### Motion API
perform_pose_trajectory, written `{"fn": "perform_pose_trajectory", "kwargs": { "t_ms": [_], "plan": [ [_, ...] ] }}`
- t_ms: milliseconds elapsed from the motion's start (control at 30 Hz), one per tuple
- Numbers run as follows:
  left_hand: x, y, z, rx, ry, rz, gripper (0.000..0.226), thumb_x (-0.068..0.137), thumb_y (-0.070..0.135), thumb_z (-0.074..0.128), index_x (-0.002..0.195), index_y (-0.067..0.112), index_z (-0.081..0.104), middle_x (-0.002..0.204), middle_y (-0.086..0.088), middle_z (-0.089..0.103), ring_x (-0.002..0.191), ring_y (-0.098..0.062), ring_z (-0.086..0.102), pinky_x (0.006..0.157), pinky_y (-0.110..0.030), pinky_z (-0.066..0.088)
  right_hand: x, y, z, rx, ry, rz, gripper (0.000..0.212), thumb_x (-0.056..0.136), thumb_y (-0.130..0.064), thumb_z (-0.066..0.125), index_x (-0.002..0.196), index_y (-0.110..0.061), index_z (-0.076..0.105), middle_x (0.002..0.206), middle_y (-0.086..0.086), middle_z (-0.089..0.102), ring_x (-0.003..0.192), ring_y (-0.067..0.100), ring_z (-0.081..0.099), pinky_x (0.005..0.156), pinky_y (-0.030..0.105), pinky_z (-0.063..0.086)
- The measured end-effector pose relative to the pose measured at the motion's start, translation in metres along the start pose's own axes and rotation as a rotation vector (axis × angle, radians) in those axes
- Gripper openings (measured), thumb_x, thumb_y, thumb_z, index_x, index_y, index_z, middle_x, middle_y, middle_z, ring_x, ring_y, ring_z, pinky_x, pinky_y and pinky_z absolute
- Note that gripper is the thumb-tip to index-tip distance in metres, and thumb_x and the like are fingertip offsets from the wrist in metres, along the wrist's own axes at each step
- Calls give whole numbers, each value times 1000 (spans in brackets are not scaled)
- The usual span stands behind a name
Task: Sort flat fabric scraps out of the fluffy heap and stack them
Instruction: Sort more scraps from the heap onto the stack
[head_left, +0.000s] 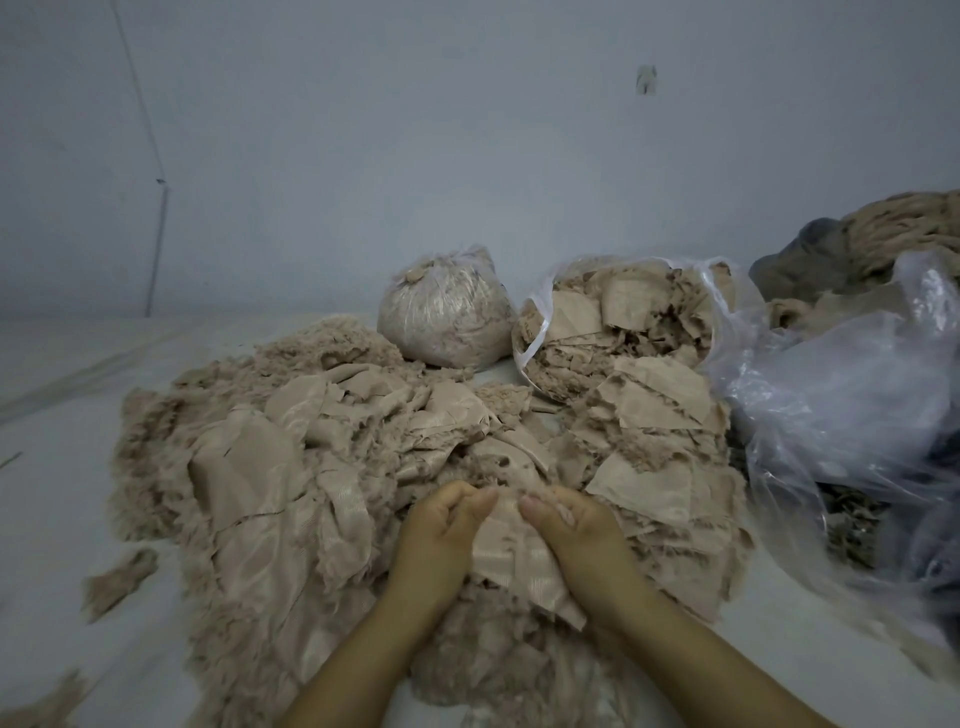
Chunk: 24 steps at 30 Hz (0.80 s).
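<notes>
Gripping one scrap (511, 551) between them, both hands sit at the near middle of the heap (249, 467). The left hand (441, 530) curls its fingers over the scrap's left edge; the right hand (571, 530) curls over its right edge, thumb tips close together at the far end. Neither hand is nearer, since the scrap lies directly between them.

The scrap's long axis appears to run from far-left, under the thumbs, to near-right, where a corner points toward the near right over the fluff. Its near portion lies flat and ribbed; the far portion is bunched in the grip.

Right of the hands, flat pieces form a loose stack (654, 441), near the right hand and slightly farther away. The coming move probably carries the scrap rightward and far, so the right hand leads.

Beyond stand a tied bag (447, 317), an open bag (623, 312) of scraps, and loose plastic (852, 395) at far right.
</notes>
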<state>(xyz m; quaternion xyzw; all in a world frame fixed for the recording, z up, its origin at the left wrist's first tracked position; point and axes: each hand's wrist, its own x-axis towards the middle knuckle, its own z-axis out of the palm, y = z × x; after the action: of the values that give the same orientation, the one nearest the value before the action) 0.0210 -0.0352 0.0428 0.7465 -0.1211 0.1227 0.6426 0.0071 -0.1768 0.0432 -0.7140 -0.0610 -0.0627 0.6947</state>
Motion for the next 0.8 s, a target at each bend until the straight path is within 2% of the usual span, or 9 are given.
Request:
{"fn": "perform_pose_trajectory", "kwargs": {
  "t_ms": [167, 300, 400, 500, 567, 600, 667, 733, 800],
  "plan": [
    [1, 3, 1, -85, 56, -51, 35, 93, 21, 55, 73, -7, 58, 62, -11, 55, 57, -17, 49, 54, -28, 39, 1, -1, 2, 166, 36, 14, 19, 94, -23, 56, 88, -14, 72, 84, 7, 75, 78, 19, 72, 64, 24, 55],
    [0, 3, 1, -123, 63, -82, 38, 95, 24, 52, 79, -10, 61, 69, -23, 62, 63, -23, 55, 59, -33, 43, 2, -4, 0, 170, 76, 22, 28, 91, -27, 58, 87, -2, 69, 84, 18, 73, 73, 26, 69, 65, 31, 55],
    [-1, 3, 3, -137, 52, -106, 41, 95, 27, 51, 83, -11, 62, 83, -32, 64, 67, -27, 58, 62, -36, 46, 2, -6, -4, 178, 84, 17, 37, 91, -27, 59, 89, 10, 63, 89, 31, 68, 71, 29, 63, 65, 34, 51],
    [-1, 2, 4, -156, 57, -117, 46, 95, 29, 51, 84, -14, 60, 87, -37, 62, 68, -30, 58, 65, -40, 46, 4, -8, -8, 183, 70, 16, 30, 89, -30, 59, 79, -6, 72, 83, 23, 71, 71, 30, 66, 67, 35, 53],
    [-1, 1, 3, -179, 42, -128, 50, 93, 35, 51, 86, -13, 62, 86, -34, 65, 72, -40, 63, 68, -44, 50, 5, -9, -10, 168, 59, 16, 30, 86, -36, 59, 69, -17, 74, 72, 14, 71, 64, 27, 63, 59, 31, 51],
    [-2, 1, 3, -192, 32, -132, 53, 91, 40, 51, 88, -12, 63, 86, -32, 66, 76, -43, 64, 70, -44, 51, 6, -8, -12, 159, 65, 19, 30, 86, -38, 59, 67, -19, 73, 69, 14, 69, 62, 27, 58, 57, 30, 49],
    [-3, 0, 4, -201, 16, -135, 64, 85, 49, 51, 90, -14, 61, 87, -33, 66, 75, -38, 64, 70, -41, 50, 7, -8, -13, 141, 61, 28, 31, 86, -40, 59, 69, -18, 73, 70, 19, 63, 65, 29, 50, 60, 35, 44],
    [-2, -1, 0, -174, 41, -130, 63, 82, 53, 51, 80, -9, 64, 72, -27, 65, 65, -24, 60, 63, -31, 47, 10, -8, -17, 124, 80, 30, 38, 84, -43, 60, 78, -7, 72, 72, 22, 62, 66, 30, 51, 60, 33, 44],
    [2, -4, -9, -131, 139, -138, 47, 83, 52, 50, 55, 17, 61, 44, 0, 49, 44, -12, 45, 49, -20, 37, 16, -10, -30, 95, 185, 17, 47, 89, -39, 56, 79, 6, 65, 67, 15, 65, 58, 25, 57, 54, 20, 45]
  ]
}}
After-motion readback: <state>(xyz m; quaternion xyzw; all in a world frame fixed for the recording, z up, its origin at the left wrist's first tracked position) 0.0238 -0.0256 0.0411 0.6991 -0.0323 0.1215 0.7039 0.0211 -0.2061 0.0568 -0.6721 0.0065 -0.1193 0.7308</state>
